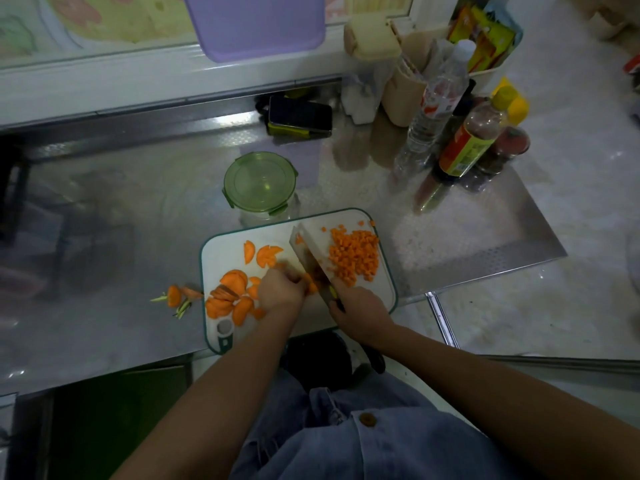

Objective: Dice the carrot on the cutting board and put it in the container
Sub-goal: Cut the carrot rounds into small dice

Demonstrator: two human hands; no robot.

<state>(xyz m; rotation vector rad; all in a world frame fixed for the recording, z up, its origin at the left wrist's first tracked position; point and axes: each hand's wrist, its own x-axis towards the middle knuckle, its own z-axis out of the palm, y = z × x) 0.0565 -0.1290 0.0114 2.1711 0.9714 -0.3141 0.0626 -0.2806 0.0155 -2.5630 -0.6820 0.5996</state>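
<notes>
Gripping a broad knife [310,252] beside small carrot cubes [355,255]

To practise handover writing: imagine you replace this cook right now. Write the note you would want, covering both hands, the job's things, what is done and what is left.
Left hand: fingers curled, holding a carrot piece by the blade.
Right hand: grips the knife, edge down on the cutting board.
Diced carrot: piled on the board's right side.
Slices: uncut, on the board's left side.
Container: behind the board, lid on.
Done: part diced.
Left: dice the slices, open the container, fill it.
</notes>
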